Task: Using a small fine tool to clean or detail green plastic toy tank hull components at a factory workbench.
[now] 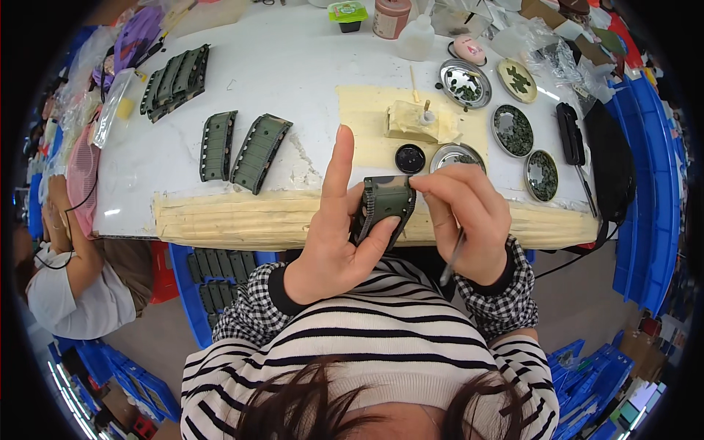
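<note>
My left hand (334,238) grips a curved camouflage-green panel (387,199) with toothed edges, its thumb on the near side and its index finger pointing straight up. At the panel's upper right corner, my right hand (469,216) has its thumb and fingertips pinched; anything tiny between them is hidden. A thin grey tool (454,258) sticks out below the right palm, tucked in the curled fingers; its kind cannot be made out. Two similar green panels (261,152) lie on the table left of my hands, with several more panels (174,82) stacked farther back.
Round dishes of small dark green pieces (512,130) stand at the right, near a small black lid (410,158) and a tape-covered block (422,121). Tan tape covers the table's front edge (242,220). A blue crate (192,293) holds panels below. Another person (81,271) sits at left.
</note>
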{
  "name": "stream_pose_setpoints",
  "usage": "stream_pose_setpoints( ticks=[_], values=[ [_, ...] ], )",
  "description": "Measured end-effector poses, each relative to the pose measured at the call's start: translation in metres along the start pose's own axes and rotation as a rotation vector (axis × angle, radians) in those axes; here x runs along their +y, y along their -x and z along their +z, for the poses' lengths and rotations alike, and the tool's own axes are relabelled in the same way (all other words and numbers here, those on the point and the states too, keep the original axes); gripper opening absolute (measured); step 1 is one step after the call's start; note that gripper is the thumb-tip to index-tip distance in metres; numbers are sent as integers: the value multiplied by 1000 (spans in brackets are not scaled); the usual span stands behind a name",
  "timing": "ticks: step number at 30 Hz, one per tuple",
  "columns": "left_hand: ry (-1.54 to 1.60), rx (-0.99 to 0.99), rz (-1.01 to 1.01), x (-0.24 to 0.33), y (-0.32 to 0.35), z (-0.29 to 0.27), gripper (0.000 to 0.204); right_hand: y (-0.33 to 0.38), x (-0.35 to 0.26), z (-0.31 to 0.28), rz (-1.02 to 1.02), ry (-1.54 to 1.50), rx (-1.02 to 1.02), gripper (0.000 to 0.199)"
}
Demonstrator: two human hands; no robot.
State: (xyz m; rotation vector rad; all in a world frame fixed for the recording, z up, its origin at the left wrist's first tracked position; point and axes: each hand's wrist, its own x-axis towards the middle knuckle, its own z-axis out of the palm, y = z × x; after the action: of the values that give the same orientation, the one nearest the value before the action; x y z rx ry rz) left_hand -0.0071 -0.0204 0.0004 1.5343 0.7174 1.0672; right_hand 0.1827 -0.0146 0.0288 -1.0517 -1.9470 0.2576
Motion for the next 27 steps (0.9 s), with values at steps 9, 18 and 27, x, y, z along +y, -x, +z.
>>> stream_pose_setpoints(
  ticks=[9, 18, 27],
  values=[
    [248, 6, -152, 9, -11, 11, 90, 10, 8, -35, 197, 85, 229, 21],
    [411, 13, -371, 11, -13, 3, 60, 53, 89, -130, 576, 431, -83, 12],
    [358, -1, -367, 12, -11, -1, 55, 28, 110, -136, 625, 407, -345, 16]
  ],
)
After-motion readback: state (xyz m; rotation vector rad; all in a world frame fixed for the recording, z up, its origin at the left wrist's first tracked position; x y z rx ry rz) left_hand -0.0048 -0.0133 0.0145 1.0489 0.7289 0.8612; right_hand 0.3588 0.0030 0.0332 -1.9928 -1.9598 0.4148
